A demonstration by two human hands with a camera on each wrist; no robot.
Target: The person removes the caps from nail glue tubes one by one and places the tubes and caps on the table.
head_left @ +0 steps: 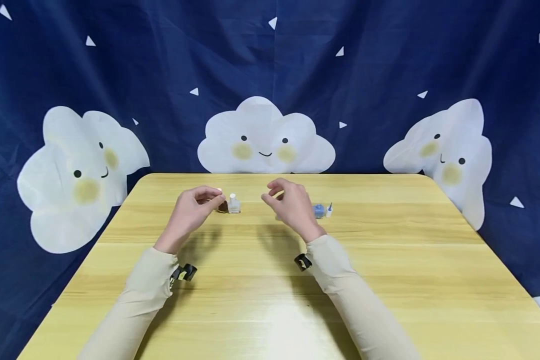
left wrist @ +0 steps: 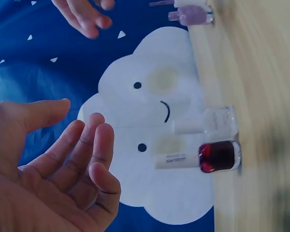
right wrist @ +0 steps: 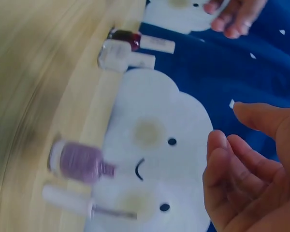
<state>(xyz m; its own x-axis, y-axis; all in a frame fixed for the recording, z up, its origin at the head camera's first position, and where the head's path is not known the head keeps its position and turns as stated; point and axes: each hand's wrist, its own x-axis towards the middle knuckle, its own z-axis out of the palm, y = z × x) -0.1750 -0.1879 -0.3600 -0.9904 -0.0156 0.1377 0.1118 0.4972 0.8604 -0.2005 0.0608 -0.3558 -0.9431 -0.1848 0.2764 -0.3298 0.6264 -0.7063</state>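
Observation:
My left hand (head_left: 195,207) hovers over the table with fingers loosely bent and nothing in its grasp. Close by it stand a dark red nail polish bottle (left wrist: 220,157) with a white cap and a clear nail polish bottle (head_left: 234,206), also white-capped. My right hand (head_left: 294,205) is raised too, its thumb and fingers apart and holding nothing. Beyond its wrist stands an uncapped nail polish bottle (head_left: 318,211), bluish in the head view and lilac in the wrist views. Next to that bottle, its white brush cap (right wrist: 70,199) stands with the brush pointing up.
The wooden table (head_left: 270,260) reaches back to a dark blue curtain (head_left: 234,55) printed with smiling clouds. Black wrist bands with small devices sit on both sleeves. Something small at the right hand's underside is mostly hidden in the head view.

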